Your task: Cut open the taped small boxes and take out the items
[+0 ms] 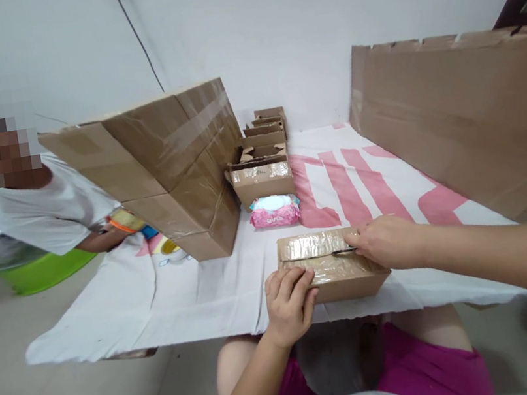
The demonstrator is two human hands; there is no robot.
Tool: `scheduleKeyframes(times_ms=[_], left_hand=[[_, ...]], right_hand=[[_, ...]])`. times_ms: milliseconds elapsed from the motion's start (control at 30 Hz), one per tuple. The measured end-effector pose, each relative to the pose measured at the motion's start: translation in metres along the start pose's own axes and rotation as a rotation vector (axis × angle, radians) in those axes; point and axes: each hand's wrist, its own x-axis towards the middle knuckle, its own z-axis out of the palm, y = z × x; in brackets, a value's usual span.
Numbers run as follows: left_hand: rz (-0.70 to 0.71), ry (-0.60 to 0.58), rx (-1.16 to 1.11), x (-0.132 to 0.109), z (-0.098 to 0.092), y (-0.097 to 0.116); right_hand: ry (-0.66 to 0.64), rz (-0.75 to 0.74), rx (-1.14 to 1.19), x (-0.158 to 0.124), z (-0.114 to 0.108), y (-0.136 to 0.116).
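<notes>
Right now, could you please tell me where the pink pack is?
In the head view, the pink pack lies near the centre, between the open boxes and the left end of the near box.

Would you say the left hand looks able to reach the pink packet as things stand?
Probably yes: the left hand rests on the taped box, the pink packet lies just beyond, and only white cloth shows between them along the box's left side.
</notes>
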Motion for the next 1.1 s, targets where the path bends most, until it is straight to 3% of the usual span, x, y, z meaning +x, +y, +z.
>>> scheduleKeyframes(times_ms=[233, 533, 733, 933, 1100], left_hand=[[-0.002, 0.012, 0.001, 0.000, 0.001, 0.000], [-0.013, 0.014, -0.004, -0.002, 0.002, -0.001], [-0.035, 0.011, -0.009, -0.002, 0.003, 0.001], [-0.041, 0.013, -0.022, -0.001, 0.002, 0.004], [-0.093, -0.105, -0.064, 0.010, -0.013, 0.010]], right_hand=[[-0.064, 0.083, -0.017, -0.017, 0.008, 0.012], [0.117, 0.204, 0.202, -0.044, 0.031, 0.027], [0.325, 0.413, 0.446, -0.052, 0.092, 0.041], [0.230, 0.464, 0.315, -0.051, 0.170, 0.039], [0.250, 0.475, 0.226, -0.050, 0.201, 0.025]])
